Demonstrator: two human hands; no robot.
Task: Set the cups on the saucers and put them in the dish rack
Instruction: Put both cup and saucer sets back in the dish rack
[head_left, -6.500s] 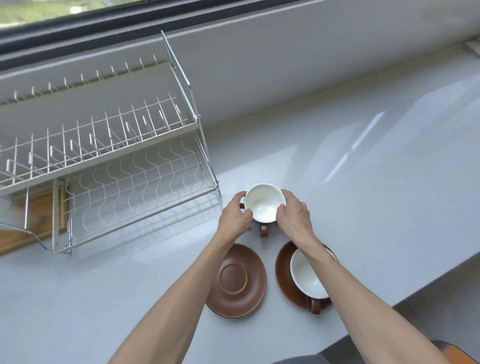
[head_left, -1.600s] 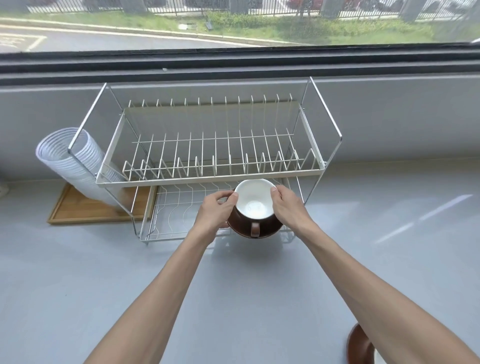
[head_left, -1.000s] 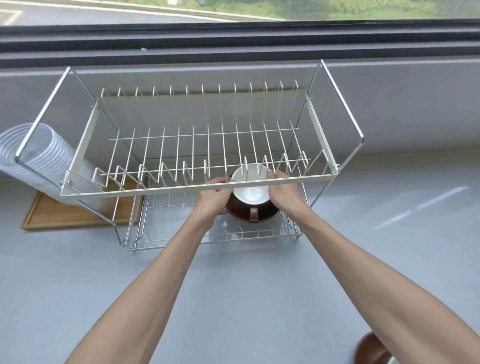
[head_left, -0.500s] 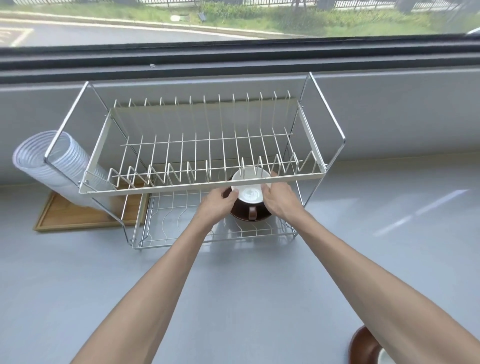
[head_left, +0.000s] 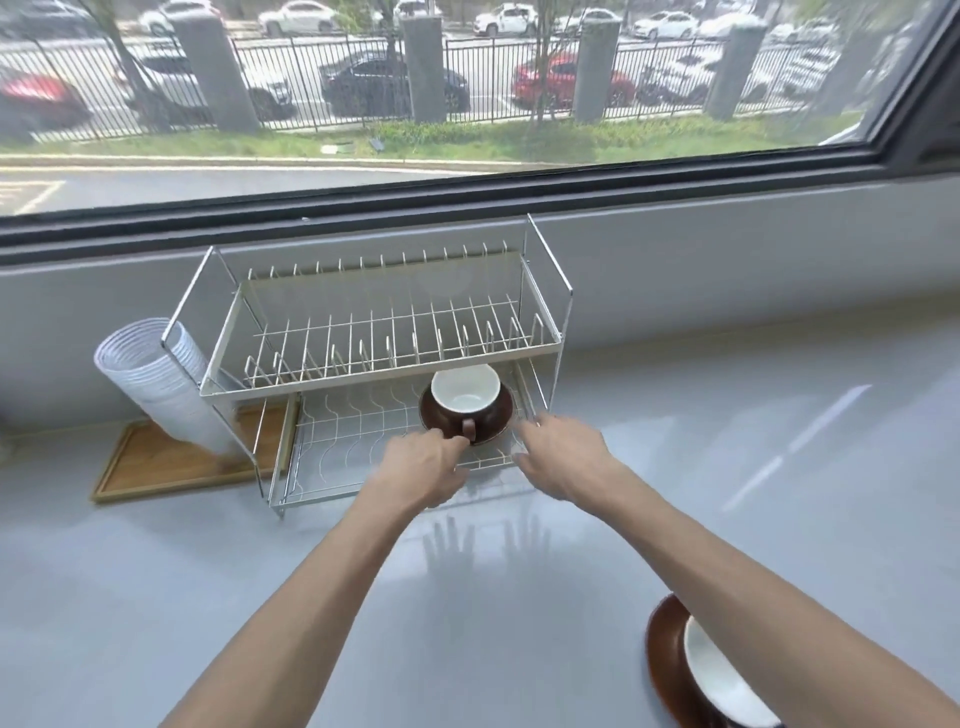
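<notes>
Fingers (head_left: 453, 442) spread, empty, left hand (head_left: 423, 467) and right hand (head_left: 563, 457) both open at the front of the two-tier chrome wire dish rack (head_left: 384, 358). On its lower tier, right end: white-lined brown ceramic cup (head_left: 466, 400) upright on round brown saucer (head_left: 498, 415). Well clear of the rack, at the grey table (head_left: 519, 623) near edge: second brown cup-and-saucer set (head_left: 691, 670).

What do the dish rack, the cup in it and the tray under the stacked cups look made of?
Dish rack: thin shiny metal wire, likely chromed steel. Cup: glazed ceramic by its glossy white inside and brown outside. Tray: light wood or bamboo, matte, faint grain.
</notes>
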